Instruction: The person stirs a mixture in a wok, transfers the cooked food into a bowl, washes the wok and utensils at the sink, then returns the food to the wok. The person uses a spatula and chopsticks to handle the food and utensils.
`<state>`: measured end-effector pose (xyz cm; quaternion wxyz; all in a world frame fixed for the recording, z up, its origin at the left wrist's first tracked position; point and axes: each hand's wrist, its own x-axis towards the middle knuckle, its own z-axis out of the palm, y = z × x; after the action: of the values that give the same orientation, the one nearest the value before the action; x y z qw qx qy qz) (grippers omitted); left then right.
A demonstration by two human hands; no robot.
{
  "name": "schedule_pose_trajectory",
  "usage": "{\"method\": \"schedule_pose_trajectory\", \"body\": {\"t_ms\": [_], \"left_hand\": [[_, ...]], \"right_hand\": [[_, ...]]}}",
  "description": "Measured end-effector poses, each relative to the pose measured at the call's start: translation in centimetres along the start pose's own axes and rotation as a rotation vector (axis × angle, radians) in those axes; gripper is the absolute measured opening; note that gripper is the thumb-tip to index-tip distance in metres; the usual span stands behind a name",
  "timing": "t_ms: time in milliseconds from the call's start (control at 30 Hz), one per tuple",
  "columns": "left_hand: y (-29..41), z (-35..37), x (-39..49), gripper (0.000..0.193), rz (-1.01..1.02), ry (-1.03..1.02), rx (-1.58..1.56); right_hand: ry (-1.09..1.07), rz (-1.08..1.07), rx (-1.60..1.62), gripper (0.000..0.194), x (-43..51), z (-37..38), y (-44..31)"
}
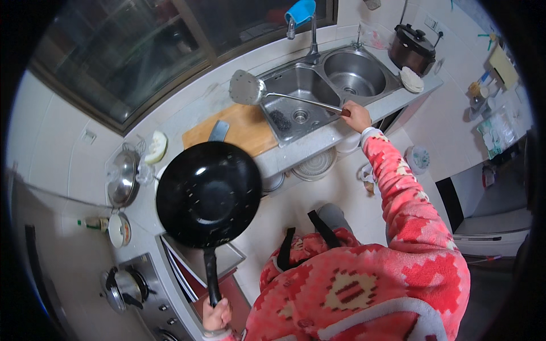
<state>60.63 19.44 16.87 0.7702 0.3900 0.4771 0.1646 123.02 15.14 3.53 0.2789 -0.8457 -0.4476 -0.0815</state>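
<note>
My left hand [216,316] grips the black handle of a wok [209,196], raised over the counter corner. Small pale bits cling to the wok's dark inner surface. In my right hand [358,116] is the brown handle end of a metal wok spatula [298,100], its broad perforated blade pointing left. The spatula's shaft crosses above the rectangular basin of a double stainless steel sink [305,85]. A wooden cutting board [247,123] lies left of the sink, with a cleaver [219,130] on it, partly hidden by the wok.
A faucet [313,42] rises behind the sink. An electric pressure cooker [411,49] stands at the right end, near white plates [411,79]. Left are a melon piece [156,147], a metal lid [123,179], a bowl [119,230], and a pot [128,286] on the gas stove [160,294].
</note>
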Motion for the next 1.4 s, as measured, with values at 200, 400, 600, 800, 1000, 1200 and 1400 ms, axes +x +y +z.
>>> {"method": "schedule_pose_trajectory", "body": {"t_ms": [200, 400, 600, 800, 1000, 1200, 1400], "left_hand": [[6.1, 11.6, 15.1, 0.014, -0.124, -0.158, 0.184], [7.0, 25.1, 26.8, 0.02, -0.182, -0.173, 0.163], [6.6, 33.4, 35.3, 0.023, -0.245, -0.156, 0.191], [4.9, 36.0, 41.8, 0.025, -0.285, -0.174, 0.146], [2.6, 36.2, 46.2, 0.025, -0.344, -0.169, 0.122], [-0.6, 35.1, 47.9, 0.028, -0.387, -0.171, 0.118], [-2.7, 33.8, 48.2, 0.022, -0.409, -0.095, 0.123]], "right_hand": [[-0.073, -0.107, 0.074, 0.016, 12.5, 3.6, 7.5], [-0.147, -0.162, 0.139, 0.016, 24.0, 8.9, 15.3], [-0.218, -0.308, 0.069, 0.017, 26.6, 14.4, 18.1], [-0.483, -0.253, -0.097, 0.018, 23.4, 9.4, 14.7], [-0.601, 0.023, -0.173, 0.022, 14.9, 6.1, 15.4], [-0.666, 0.137, -0.187, 0.031, 11.0, 5.7, 15.5], [-0.735, 0.282, -0.179, 0.037, 9.0, 7.3, 14.2]]}}
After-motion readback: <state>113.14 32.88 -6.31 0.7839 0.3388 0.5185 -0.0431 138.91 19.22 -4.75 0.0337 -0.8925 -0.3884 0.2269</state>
